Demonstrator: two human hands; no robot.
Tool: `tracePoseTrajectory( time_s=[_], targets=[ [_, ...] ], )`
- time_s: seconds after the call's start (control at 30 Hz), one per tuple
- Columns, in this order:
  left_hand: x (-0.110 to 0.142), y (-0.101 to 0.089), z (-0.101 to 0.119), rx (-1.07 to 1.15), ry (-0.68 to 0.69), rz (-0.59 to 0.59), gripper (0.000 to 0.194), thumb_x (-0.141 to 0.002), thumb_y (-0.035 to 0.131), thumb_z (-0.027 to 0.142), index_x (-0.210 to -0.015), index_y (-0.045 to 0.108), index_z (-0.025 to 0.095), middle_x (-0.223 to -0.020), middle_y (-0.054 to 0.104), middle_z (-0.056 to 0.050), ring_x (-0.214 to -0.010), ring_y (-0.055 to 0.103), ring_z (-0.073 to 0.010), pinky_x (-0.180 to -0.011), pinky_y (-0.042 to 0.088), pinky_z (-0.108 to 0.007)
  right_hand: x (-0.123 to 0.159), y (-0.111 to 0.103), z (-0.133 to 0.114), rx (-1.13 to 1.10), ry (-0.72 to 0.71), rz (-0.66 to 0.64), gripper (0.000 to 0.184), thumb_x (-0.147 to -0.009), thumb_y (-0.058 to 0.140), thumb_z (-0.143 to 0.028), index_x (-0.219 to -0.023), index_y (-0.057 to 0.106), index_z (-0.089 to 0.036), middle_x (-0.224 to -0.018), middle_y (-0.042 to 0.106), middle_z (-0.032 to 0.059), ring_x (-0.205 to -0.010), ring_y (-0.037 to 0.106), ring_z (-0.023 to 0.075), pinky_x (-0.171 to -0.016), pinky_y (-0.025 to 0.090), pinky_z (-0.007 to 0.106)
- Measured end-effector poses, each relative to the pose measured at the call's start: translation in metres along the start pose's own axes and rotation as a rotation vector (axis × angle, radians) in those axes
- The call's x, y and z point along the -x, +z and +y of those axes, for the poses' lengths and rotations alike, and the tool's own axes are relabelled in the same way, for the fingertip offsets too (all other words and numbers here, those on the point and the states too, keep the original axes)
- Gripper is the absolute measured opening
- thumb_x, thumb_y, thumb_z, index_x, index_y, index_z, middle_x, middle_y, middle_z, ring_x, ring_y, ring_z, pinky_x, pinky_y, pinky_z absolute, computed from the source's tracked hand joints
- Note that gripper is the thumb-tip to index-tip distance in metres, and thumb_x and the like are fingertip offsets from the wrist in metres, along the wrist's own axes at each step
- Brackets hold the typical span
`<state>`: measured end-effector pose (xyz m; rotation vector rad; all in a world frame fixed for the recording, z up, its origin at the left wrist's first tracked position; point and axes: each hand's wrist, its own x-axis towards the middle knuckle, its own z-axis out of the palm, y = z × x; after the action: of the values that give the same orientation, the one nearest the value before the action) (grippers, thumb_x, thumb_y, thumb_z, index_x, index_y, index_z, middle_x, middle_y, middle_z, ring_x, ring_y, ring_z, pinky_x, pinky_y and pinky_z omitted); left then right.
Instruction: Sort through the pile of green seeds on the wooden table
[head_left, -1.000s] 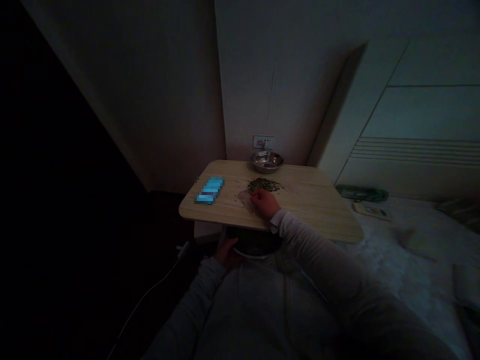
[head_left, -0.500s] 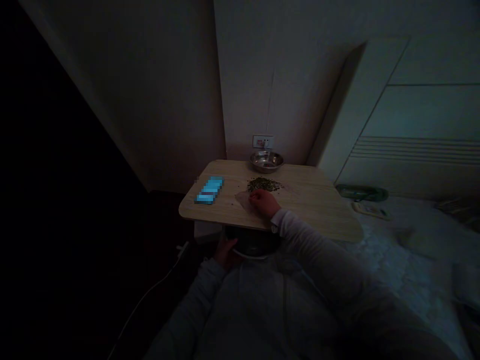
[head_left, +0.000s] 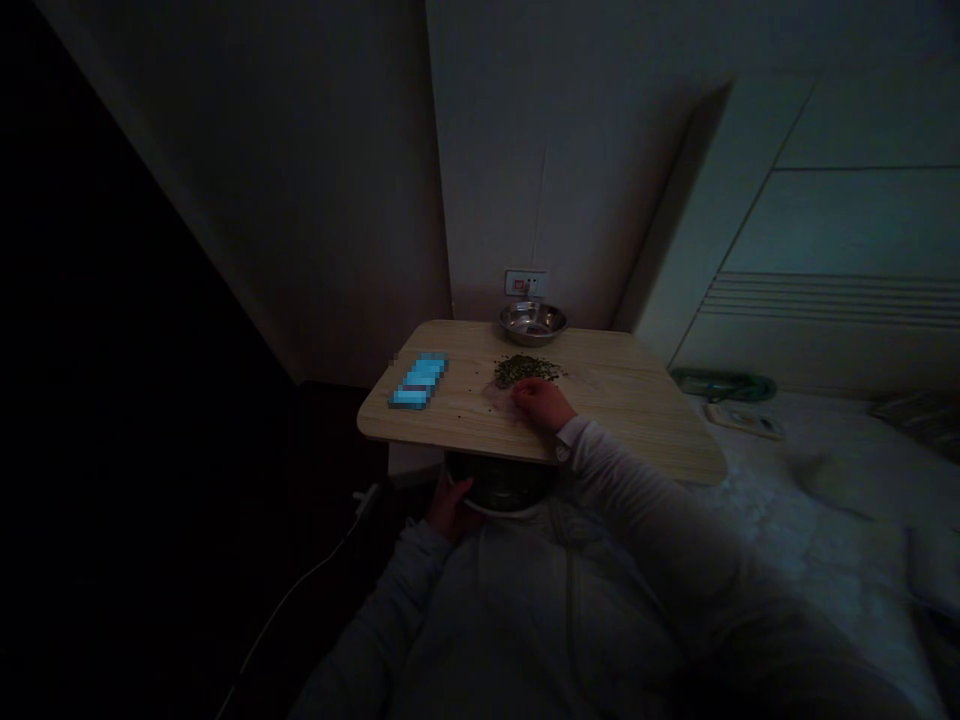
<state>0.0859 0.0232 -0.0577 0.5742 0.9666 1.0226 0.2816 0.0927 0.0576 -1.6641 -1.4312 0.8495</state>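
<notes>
At the table's front edge my left hand (head_left: 452, 508) grips the left side of a dark bowl (head_left: 506, 487) with a pale rim. The tabletop covers the bowl's far part. My right hand (head_left: 541, 402) is over the table, fingers closed in a pinch; what they hold, if anything, is too small to make out. A pale, see-through patch (head_left: 501, 400) lies by these fingertips, and I cannot tell whether it is thin film or blur. Just beyond is a loose pile of small green beans or seeds (head_left: 525, 368), with a few scattered grains to its left.
A phone with a lit, blurred screen (head_left: 420, 380) rests on the left of the wooden table (head_left: 630, 400). At the back stands a steel bowl (head_left: 533, 322), below a wall socket (head_left: 525, 283). A white cable (head_left: 289, 592) runs along the left. A bed (head_left: 810, 520) is at right.
My right hand has shifted a little to the right, and the pale patch beside its fingertips has moved right too. My left hand and the dark bowl stay in place.
</notes>
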Motion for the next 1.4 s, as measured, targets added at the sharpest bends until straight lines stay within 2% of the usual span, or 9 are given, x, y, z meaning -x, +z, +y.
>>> tracePoseTrajectory(
  time_s=[0.17,0.33,0.63,0.77,0.9,1.03,1.1,1.2,1.4],
  targets=[
    [0.005,0.001,0.005,0.037,-0.053,0.077,0.058,-0.063,0.077,0.021,-0.118,0.057,0.028,-0.110,0.070,-0.007,-0.109,0.063,-0.0324,-0.078,0.059,-0.047,0.002,-0.013,0.009,0.000,-0.019,-0.006,0.014,-0.073,0.054,-0.020,-0.080,0.065,-0.015,-0.060,0.059,-0.0007,-0.053,0.053,0.0126,-0.056,0.044,0.025],
    [0.005,-0.001,0.005,0.047,-0.046,0.098,0.054,-0.063,0.077,0.023,-0.114,0.058,0.025,-0.111,0.069,-0.008,-0.108,0.064,-0.0318,-0.076,0.060,-0.046,0.007,-0.021,0.013,0.121,-0.100,-0.029,0.010,-0.074,0.055,-0.019,-0.073,0.064,-0.015,-0.060,0.059,-0.0008,-0.056,0.052,0.0119,-0.058,0.043,0.023],
    [0.009,0.001,0.006,0.027,0.006,0.100,0.054,-0.058,0.080,0.019,-0.107,0.059,0.025,-0.104,0.071,-0.007,-0.113,0.061,-0.0309,-0.084,0.058,-0.042,0.017,0.014,-0.022,0.319,-0.119,-0.089,0.017,-0.079,0.053,-0.015,-0.084,0.069,-0.012,-0.074,0.067,0.0047,-0.068,0.057,0.0130,-0.067,0.043,0.023],
    [0.016,-0.007,0.009,0.025,0.044,0.072,0.057,-0.058,0.081,0.023,-0.110,0.059,0.026,-0.101,0.072,-0.006,-0.113,0.062,-0.0315,-0.086,0.056,-0.044,0.018,0.022,-0.028,0.271,-0.191,-0.151,0.017,-0.077,0.054,-0.009,-0.083,0.070,-0.013,-0.077,0.068,0.0038,-0.072,0.058,0.0125,-0.070,0.043,0.022],
    [0.020,-0.012,0.012,-0.003,0.041,0.054,0.053,-0.057,0.082,0.023,-0.106,0.061,0.026,-0.101,0.073,-0.006,-0.116,0.060,-0.0302,-0.091,0.053,-0.042,0.017,0.020,-0.024,0.169,-0.249,-0.263,0.015,-0.074,0.056,-0.010,-0.079,0.070,-0.014,-0.073,0.067,0.0004,-0.070,0.057,0.0109,-0.071,0.044,0.022],
    [0.014,-0.011,0.006,0.026,0.054,0.110,0.051,-0.059,0.079,0.021,-0.106,0.062,0.025,-0.100,0.072,-0.006,-0.117,0.059,-0.0305,-0.093,0.052,-0.042,0.015,0.016,-0.018,0.051,-0.166,-0.322,0.013,-0.075,0.055,-0.013,-0.080,0.068,-0.014,-0.064,0.061,-0.0024,-0.059,0.052,0.0089,-0.064,0.044,0.021],
    [0.011,-0.010,0.002,0.040,0.056,0.117,0.051,-0.060,0.079,0.022,-0.108,0.061,0.025,-0.100,0.072,-0.007,-0.116,0.060,-0.0309,-0.092,0.052,-0.044,0.014,0.013,-0.015,0.000,-0.081,-0.289,0.014,-0.076,0.055,-0.013,-0.083,0.066,-0.014,-0.061,0.058,-0.0032,-0.053,0.049,0.0083,-0.058,0.042,0.020],
    [0.011,-0.011,-0.001,0.042,0.065,0.078,0.051,-0.061,0.079,0.024,-0.108,0.060,0.025,-0.105,0.072,-0.007,-0.114,0.061,-0.0300,-0.092,0.052,-0.043,0.011,0.008,-0.012,-0.026,-0.002,-0.161,0.015,-0.079,0.054,-0.018,-0.087,0.065,-0.014,-0.062,0.059,-0.0023,-0.050,0.049,0.0095,-0.055,0.043,0.021],
    [0.009,-0.012,-0.002,0.037,0.068,0.101,0.049,-0.058,0.080,0.021,-0.103,0.061,0.025,-0.104,0.072,-0.006,-0.119,0.058,-0.0288,-0.093,0.052,-0.040,-0.002,-0.001,-0.010,0.141,-0.097,0.011,0.014,-0.079,0.055,-0.017,-0.087,0.066,-0.015,-0.070,0.063,0.0005,-0.058,0.055,0.0114,-0.062,0.046,0.024]
  ],
)
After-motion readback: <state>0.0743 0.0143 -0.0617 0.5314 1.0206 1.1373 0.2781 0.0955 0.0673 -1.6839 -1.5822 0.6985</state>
